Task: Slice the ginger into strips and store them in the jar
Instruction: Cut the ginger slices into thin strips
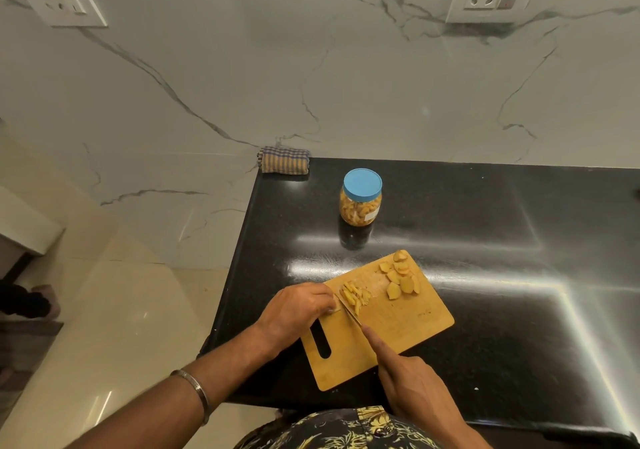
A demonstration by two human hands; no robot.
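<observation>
A ginger piece point(333, 306) is pinned on the wooden cutting board point(408, 320) by the left hand point(298, 310) – fingers curled – while the knife point(349, 310) is gripped by the right hand point(412, 383); cut strips point(355, 296) lie beside the blade – the lidded jar point(361, 196) stands behind on the black surface point(485, 223).

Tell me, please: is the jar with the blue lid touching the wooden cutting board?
Apart. The head view shows the jar standing on the black counter behind the cutting board, with a bare strip of counter between them.

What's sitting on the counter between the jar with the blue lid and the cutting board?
Nothing: the head view shows only bare, shiny black counter between the jar and the cutting board, holding the jar's reflection and glare.
</observation>
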